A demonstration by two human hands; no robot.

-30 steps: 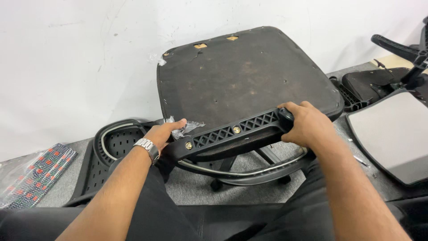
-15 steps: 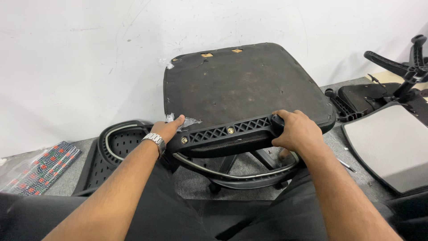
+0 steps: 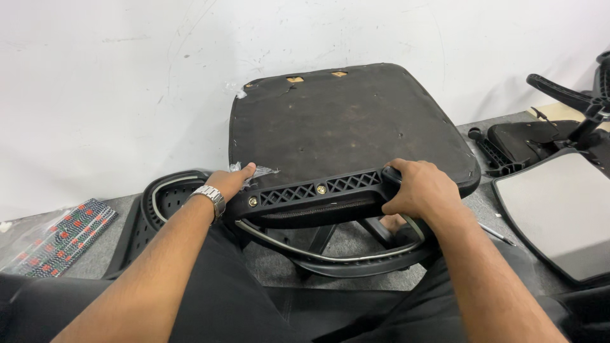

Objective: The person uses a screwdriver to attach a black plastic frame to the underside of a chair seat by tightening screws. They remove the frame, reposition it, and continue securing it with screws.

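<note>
Black plastic bracket (image 3: 311,192) with a lattice face and brass-coloured screws, lying along the near edge of an upturned chair seat (image 3: 343,127); long axis runs left to right across the view, right end a touch higher. Seat is tilted up, its far edge resting against the white wall (image 3: 114,76), dark fabric underside facing the camera, a scrap of clear plastic (image 3: 251,170) at its near left corner. Right hand (image 3: 422,188) is curled over the bracket's right end, fingers wrapped on top, thumb side hidden, so a closed grip on it. Left hand (image 3: 232,181) sits at the bracket's left end, fingers pressed together and laid flat on the seat corner by the plastic scrap; whether it actually grips the bracket cannot be told, it looks more like bracing. Steel wristwatch (image 3: 210,197) on the left wrist. Both hands are at opposite ends of the bracket, right one having the firmer hold, bracket straight ahead between them. Under the bracket a curved black frame with a pale rim (image 3: 330,257) loops toward the person's lap. Left of that, a black perforated chair back (image 3: 159,203) on the grey table (image 3: 95,254), then a red-dotted packet (image 3: 57,238). To the right, a grey seat panel (image 3: 559,209) and black chair parts (image 3: 527,143).
</note>
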